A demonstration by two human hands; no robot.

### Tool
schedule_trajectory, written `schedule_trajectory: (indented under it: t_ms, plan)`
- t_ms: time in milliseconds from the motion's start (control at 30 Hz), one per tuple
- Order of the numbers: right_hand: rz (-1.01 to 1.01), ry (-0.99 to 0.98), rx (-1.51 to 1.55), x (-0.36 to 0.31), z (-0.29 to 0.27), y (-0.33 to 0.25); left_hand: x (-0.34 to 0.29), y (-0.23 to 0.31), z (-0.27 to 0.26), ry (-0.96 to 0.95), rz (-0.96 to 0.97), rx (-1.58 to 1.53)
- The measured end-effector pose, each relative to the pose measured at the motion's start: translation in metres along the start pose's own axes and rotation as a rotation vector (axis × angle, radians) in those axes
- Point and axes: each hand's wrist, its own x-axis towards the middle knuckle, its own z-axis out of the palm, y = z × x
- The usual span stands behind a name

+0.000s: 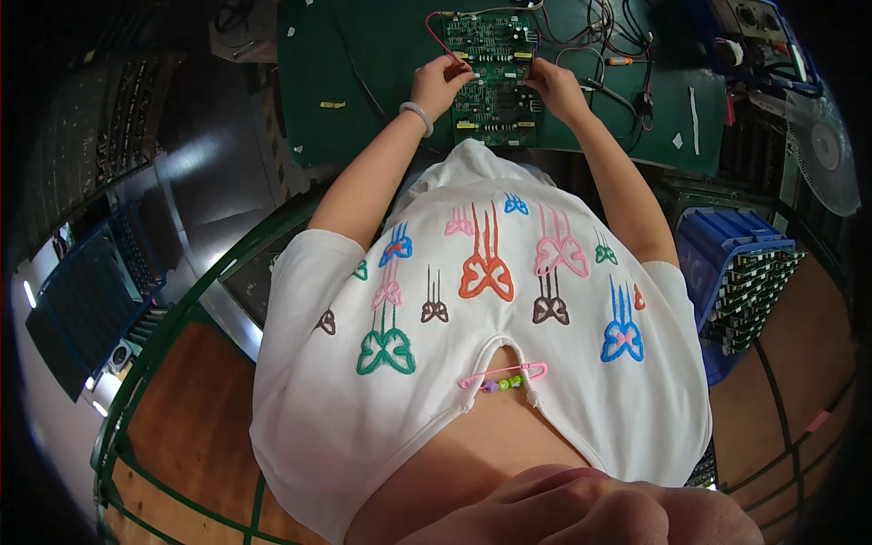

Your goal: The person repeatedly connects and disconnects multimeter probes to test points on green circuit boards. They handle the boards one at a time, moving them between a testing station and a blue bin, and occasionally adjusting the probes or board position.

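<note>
A green circuit board panel (495, 113), crowded with small parts and yellow components, lies on the green mat in front of me. Its far half (490, 41) reaches to the top of the picture. At the panel's left edge my left hand (440, 86) is closed in a pinch, and a red wire (433, 30) curves down into its fingertips. Opposite, my right hand (556, 89) pinches at the right edge, where a thin dark wire runs down to the fingers; what lies between them is too small to make out.
Cables (627, 41) tangle on the mat's right, beside an orange-handled screwdriver (619, 62). A yellow strip (332, 104) lies at left. Right of me stand a clear-bladed fan (822, 145) and a blue crate (727, 232) with stacked boards. Another rack (86, 300) stands at far left.
</note>
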Motion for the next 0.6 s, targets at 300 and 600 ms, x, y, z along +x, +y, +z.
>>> schedule_trajectory:
  t_ms: [300, 600]
  plan:
    - [-0.048, -0.008, -0.234, 0.005, 0.010, -0.003, -0.008, 0.004, 0.010, -0.005, -0.033, 0.040]
    - [0.013, 0.107, -0.494, 0.001, 0.028, -0.006, -0.003, 0.009, 0.014, 0.004, 0.026, 0.206]
